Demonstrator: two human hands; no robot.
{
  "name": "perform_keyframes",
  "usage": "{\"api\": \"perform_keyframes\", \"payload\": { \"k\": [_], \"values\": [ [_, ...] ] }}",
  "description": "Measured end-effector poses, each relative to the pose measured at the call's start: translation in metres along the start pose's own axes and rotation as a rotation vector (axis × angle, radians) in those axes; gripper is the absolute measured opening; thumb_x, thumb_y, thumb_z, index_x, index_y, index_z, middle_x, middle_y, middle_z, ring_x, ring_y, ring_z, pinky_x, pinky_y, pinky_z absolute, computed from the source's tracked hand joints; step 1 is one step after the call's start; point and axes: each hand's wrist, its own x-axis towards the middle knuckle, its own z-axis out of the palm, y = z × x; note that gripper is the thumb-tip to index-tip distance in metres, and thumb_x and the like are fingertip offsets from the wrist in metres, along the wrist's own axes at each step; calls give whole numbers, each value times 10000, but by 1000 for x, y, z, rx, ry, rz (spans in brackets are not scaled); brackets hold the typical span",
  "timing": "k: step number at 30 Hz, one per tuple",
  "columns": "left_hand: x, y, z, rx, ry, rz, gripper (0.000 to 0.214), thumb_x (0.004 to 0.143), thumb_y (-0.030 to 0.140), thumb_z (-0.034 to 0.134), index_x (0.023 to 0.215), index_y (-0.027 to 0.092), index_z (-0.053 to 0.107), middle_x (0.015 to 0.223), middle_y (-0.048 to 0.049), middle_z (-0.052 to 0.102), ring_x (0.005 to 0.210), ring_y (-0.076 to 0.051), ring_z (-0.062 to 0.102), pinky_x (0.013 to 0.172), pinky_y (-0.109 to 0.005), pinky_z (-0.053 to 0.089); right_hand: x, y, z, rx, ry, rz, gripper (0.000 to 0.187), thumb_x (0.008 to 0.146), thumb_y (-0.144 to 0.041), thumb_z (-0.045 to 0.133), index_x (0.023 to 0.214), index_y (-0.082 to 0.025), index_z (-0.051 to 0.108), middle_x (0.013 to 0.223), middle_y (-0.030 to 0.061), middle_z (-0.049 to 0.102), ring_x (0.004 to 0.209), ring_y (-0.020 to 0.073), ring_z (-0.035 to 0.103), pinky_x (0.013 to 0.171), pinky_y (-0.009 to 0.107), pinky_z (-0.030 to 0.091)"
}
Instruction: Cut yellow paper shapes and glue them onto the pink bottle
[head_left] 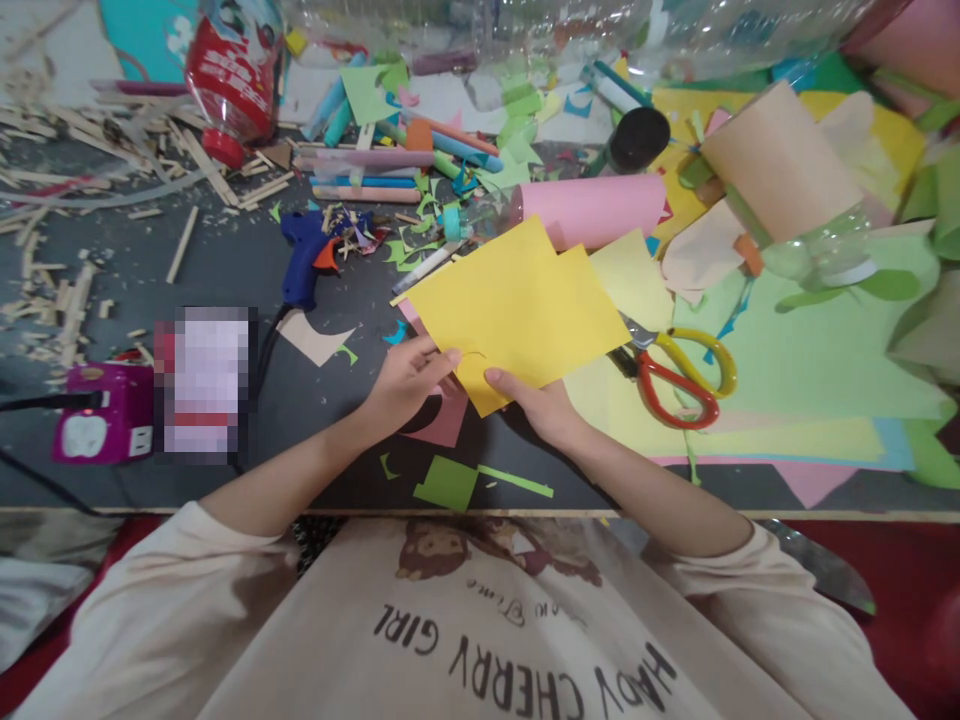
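A yellow paper sheet (pixel 517 305) is held above the dark table (pixel 225 270), tilted, with a small curved pencil mark near its lower corner. My left hand (pixel 405 385) pinches its lower left edge between thumb and fingers. My right hand (pixel 540 405) grips the bottom corner, thumb on top. Red and yellow scissors (pixel 679 375) lie just right of my right hand on light green paper (pixel 810 350).
A blue glue gun (pixel 307 255) lies left of the sheet. A pink paper roll (pixel 592 210), a tan roll on a plastic bottle (pixel 780 165), coloured scraps, wooden sticks (pixel 75 290), a purple power strip (pixel 97 410) and a red-labelled bottle (pixel 232 75) crowd the table.
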Motion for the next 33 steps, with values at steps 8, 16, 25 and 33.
{"api": "perform_keyframes", "payload": {
  "k": [8, 16, 25, 33],
  "values": [
    [-1, 4, 1, -6, 60, -29, 409, 725, 522, 719, 872, 140, 728, 692, -28, 736, 586, -143, 676, 495, -204, 512, 0, 1, 2, -1, 32, -12, 734, 667, -719, 685, 1243, -264, 663, 1176, 77, 743, 1151, 269, 674, 1076, 447, 491],
    [1, 1, 4, -258, 56, -142, 383, 686, 429, 772, 939, 145, 730, 868, -60, 771, 724, -183, 726, 653, -280, 597, -5, -3, 6, -95, 7, -56, 757, 707, -753, 632, 1282, -261, 627, 1244, 88, 713, 1292, 281, 583, 1154, 458, 418],
    [6, 5, 0, -380, -38, -235, 216, 725, 362, 720, 811, 174, 655, 833, -47, 742, 755, -181, 716, 625, -266, 578, -3, -4, 2, -66, 0, -63, 716, 723, -711, 665, 1279, -262, 621, 1199, 91, 725, 1280, 274, 594, 1178, 463, 392],
    [7, 7, -2, -450, -90, -343, 210, 806, 359, 645, 712, 173, 616, 620, 15, 619, 532, -93, 569, 498, -209, 460, -2, -3, -3, -48, -71, 1, 787, 653, -765, 683, 1251, -254, 644, 1125, 100, 751, 1209, 289, 643, 1123, 460, 454]
  ]
}}
